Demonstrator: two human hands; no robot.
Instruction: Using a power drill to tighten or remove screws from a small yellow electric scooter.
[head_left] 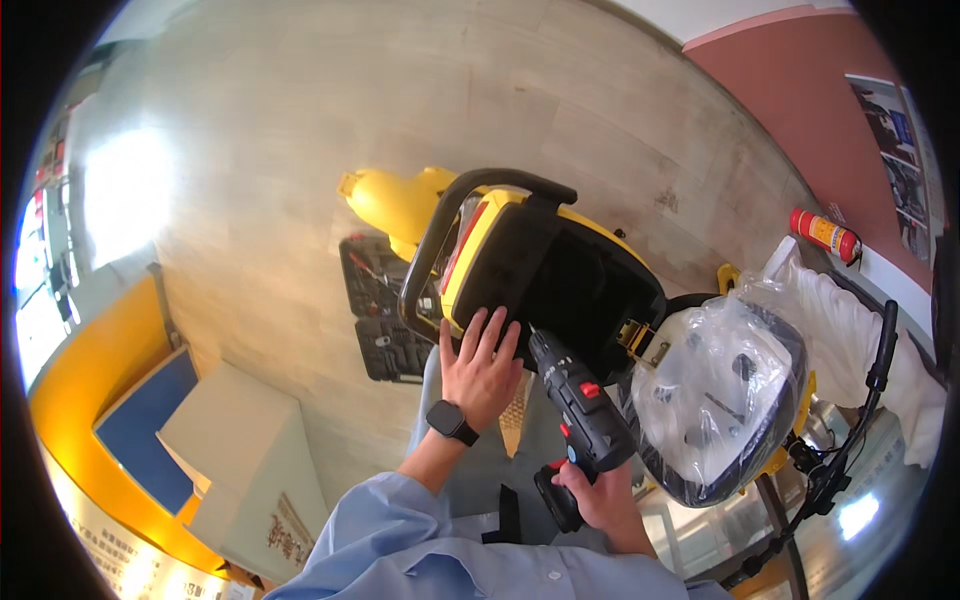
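My left hand [480, 372] lies with fingers spread on the near left rim of a black storage compartment [572, 295]. This compartment opens in the rear of a yellow scooter body [458, 280], behind a curved black grab rail [428, 250]. In my right hand [606, 502] is a black and red cordless drill [592, 418], held by its handle. The bit points up and left over the compartment's near edge, close to my left fingertips; whether it touches anything I cannot tell. A brass-coloured hinge [633, 338] sits at the compartment's right end. Beside it is a seat [715, 400] wrapped in clear plastic.
An open tool case [375, 340] lies on the floor at left, near a yellow rounded object [392, 205]. Black handlebars [840, 450] extend at right. A red cylinder [826, 235] is by the wall. A cardboard box [245, 450] and blue panel [150, 428] stand lower left.
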